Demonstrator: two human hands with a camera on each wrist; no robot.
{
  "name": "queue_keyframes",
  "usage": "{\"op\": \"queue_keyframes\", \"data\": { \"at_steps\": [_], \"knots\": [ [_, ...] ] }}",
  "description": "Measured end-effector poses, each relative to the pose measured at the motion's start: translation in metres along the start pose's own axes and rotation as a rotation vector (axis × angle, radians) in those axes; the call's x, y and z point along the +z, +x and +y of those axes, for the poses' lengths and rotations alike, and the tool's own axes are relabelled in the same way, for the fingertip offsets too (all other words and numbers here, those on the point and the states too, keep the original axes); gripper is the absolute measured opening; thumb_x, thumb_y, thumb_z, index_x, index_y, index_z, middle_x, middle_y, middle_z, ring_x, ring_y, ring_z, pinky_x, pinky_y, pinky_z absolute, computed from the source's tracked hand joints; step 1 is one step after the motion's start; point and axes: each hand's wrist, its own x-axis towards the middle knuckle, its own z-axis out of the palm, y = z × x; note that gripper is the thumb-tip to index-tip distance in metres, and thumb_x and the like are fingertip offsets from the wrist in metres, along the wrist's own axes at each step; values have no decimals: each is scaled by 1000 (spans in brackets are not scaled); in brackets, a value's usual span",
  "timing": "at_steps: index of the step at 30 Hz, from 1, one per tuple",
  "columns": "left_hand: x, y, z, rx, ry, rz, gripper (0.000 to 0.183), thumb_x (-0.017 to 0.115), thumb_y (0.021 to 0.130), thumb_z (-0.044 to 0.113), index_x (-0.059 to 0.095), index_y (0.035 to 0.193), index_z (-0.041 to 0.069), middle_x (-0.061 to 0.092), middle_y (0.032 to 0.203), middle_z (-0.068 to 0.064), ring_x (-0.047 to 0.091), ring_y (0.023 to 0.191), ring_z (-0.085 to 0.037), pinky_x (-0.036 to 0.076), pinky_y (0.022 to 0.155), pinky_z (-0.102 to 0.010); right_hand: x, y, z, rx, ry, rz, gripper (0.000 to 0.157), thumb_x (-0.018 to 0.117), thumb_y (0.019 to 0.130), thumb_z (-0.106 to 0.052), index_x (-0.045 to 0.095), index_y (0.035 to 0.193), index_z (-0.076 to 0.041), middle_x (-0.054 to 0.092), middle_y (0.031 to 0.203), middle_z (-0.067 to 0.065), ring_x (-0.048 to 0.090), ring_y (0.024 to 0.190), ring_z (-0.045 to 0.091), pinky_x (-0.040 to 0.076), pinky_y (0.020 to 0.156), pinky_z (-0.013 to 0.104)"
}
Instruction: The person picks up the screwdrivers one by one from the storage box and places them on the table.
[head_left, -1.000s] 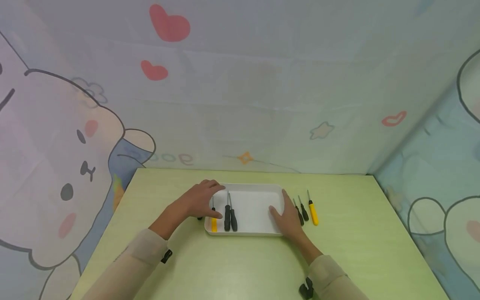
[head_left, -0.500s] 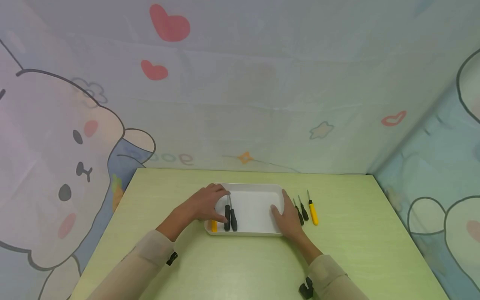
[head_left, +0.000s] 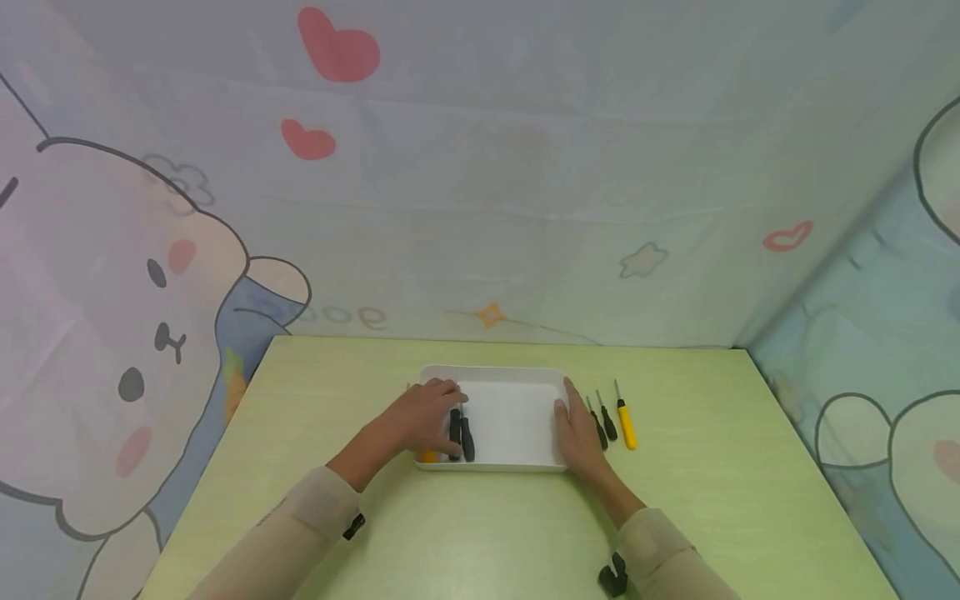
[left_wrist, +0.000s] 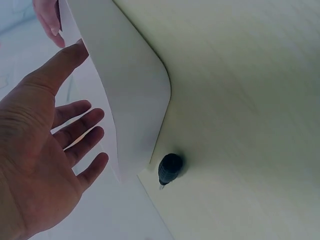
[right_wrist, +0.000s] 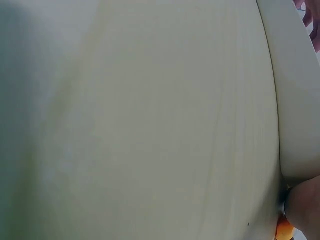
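Observation:
A white tray [head_left: 517,417] lies on the table with two black-handled screwdrivers at its left end, one of them a screwdriver [head_left: 468,440] leaning toward the other. Beside them a yellow-handled screwdriver [head_left: 429,457] is mostly hidden under my left hand [head_left: 423,418]. That hand reaches over the tray's left end, its fingers spread and loosely bent; in the left wrist view the palm holds nothing and the thumb is right at the rim. My right hand [head_left: 579,433] lies along the tray's right end with fairly straight fingers against the outer side, the thumb near the rim.
Right of the tray lie two small black screwdrivers, one a screwdriver [head_left: 607,425] with a slim shaft, and a yellow screwdriver [head_left: 627,427]. A dark-handled screwdriver [left_wrist: 170,167] sits on the table outside the tray's left end. A printed cloth [head_left: 525,208] hangs behind.
My left hand has moved right and slightly forward over the black screwdrivers. The tray has shifted a little to the right. My right thumb has drawn back from inside the tray toward its rim.

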Motion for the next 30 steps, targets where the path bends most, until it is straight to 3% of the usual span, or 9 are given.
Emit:
{"op": "queue_keyframes", "data": {
  "at_steps": [6, 13, 30],
  "knots": [
    [4, 4, 7, -1, 47, -9, 85, 89, 79, 62, 64, 143, 11, 59, 143, -7, 53, 133, -28, 48, 107, -50, -1, 0, -2, 9, 22, -5, 57, 34, 117, -21, 22, 168, -1, 24, 173, 18, 21, 160, 37, 16, 129, 53],
    [6, 6, 11, -1, 54, -51, 83, 85, 81, 64, 65, 142, 12, 58, 145, -7, 50, 138, -27, 45, 111, -49, 0, 0, -1, 6, 22, -3, 57, 36, 116, -20, 22, 168, 0, 24, 173, 19, 22, 160, 37, 16, 129, 54],
    [12, 8, 17, 1, 186, -60, 77, 82, 83, 68, 66, 133, 12, 59, 133, -3, 52, 123, -23, 48, 99, -41, 1, 1, 1, 4, 19, 6, 58, 37, 115, -17, 22, 168, -1, 25, 173, 19, 22, 160, 37, 17, 129, 53]
  ]
}}
